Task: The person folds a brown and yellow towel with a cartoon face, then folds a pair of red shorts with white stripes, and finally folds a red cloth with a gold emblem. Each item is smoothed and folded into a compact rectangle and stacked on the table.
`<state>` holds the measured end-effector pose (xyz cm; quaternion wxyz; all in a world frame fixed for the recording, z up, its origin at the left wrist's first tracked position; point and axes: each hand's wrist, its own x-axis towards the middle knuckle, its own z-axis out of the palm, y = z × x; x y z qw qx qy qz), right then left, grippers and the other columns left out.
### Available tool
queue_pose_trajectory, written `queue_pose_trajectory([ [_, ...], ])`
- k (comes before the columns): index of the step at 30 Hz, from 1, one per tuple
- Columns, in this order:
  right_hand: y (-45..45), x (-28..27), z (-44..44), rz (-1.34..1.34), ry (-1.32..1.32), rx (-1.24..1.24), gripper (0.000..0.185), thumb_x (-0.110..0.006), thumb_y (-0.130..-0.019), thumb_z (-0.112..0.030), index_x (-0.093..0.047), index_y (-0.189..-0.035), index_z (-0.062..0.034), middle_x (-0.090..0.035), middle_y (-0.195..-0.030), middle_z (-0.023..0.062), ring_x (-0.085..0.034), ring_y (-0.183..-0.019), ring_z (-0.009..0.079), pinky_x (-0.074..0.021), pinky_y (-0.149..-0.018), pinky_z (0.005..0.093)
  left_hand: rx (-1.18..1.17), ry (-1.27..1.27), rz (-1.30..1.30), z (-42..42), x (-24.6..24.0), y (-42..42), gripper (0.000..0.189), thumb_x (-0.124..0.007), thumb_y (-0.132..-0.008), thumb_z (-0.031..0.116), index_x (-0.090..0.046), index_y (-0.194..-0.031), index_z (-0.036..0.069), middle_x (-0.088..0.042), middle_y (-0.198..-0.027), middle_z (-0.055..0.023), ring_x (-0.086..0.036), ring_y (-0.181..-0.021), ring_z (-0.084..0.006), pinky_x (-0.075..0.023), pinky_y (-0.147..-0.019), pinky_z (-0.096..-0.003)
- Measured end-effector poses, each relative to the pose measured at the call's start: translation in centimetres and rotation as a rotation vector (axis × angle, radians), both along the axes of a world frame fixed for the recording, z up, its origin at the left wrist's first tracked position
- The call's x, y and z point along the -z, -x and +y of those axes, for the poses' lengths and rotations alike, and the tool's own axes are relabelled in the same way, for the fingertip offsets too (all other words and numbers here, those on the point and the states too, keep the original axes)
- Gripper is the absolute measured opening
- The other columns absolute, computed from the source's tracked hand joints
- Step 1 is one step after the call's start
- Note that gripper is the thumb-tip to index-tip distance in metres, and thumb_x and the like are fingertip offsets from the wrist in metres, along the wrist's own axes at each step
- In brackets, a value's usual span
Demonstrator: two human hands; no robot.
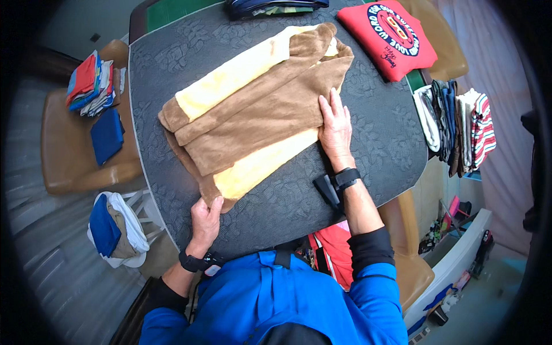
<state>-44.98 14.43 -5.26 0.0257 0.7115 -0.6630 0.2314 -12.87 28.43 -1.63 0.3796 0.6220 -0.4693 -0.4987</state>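
Observation:
A brown and yellow fleece garment (258, 120) lies on the dark patterned tablecloth (375, 159), its yellow sleeves folded along both long sides. My left hand (206, 221) pinches the brown cuff at the garment's near left corner between thumb and fingers. On the garment's right edge rests my right hand (335, 127), palm down with the fingers a little apart; nothing is gripped in it. The collar end of the garment points to the far right.
A folded red garment (396, 43) bearing print lies at the table's far right corner, and dark folded clothes (276, 7) at the far edge. Folded clothes (457, 125) are stacked at the right. Leather chairs (64, 142) and a white stool (148, 211) hold more folded clothes.

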Motion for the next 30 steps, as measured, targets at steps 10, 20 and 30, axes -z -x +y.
queue_pose_trajectory([
  [10,0.6,0.5,-0.1,-0.002,-0.029,0.008,0.058,-0.058,-0.074,0.005,-0.052,-0.130,-0.0098,-0.039,-0.144,0.0159,-0.042,-0.130,0.0311,-0.0348,-0.105,0.0498,0.160,-0.374,0.135,0.3,-1.0,0.1,0.019,-0.061,-0.091,0.015,-0.059,-0.097,-0.003,-0.064,-0.075,-0.0066,-0.057,-0.053,-0.0082,-0.0463,-0.046,-0.0201],
  [20,0.3,0.8,0.0,-0.063,-0.028,0.017,0.060,-0.053,-0.072,0.008,-0.054,-0.128,-0.0094,-0.040,-0.144,0.0150,-0.038,-0.134,0.0280,-0.0314,-0.107,0.0495,0.266,-0.157,-0.407,-2.9,-5.8,-1.2,0.013,-0.070,-0.082,0.010,-0.062,-0.078,0.000,-0.061,-0.061,-0.0034,-0.057,-0.053,-0.0068,-0.0441,-0.045,-0.0214],
  [30,0.3,0.7,0.1,-0.074,-0.012,0.013,0.059,-0.053,-0.072,0.008,-0.054,-0.128,-0.0109,-0.040,-0.144,0.0137,-0.037,-0.135,0.0270,-0.0300,-0.108,0.0497,0.748,0.371,-0.907,-7.0,-2.5,-0.8,0.059,-0.062,-0.085,0.030,-0.044,-0.137,0.008,-0.029,-0.149,-0.0164,-0.019,-0.141,-0.0366,-0.0195,-0.112,-0.0523],
])
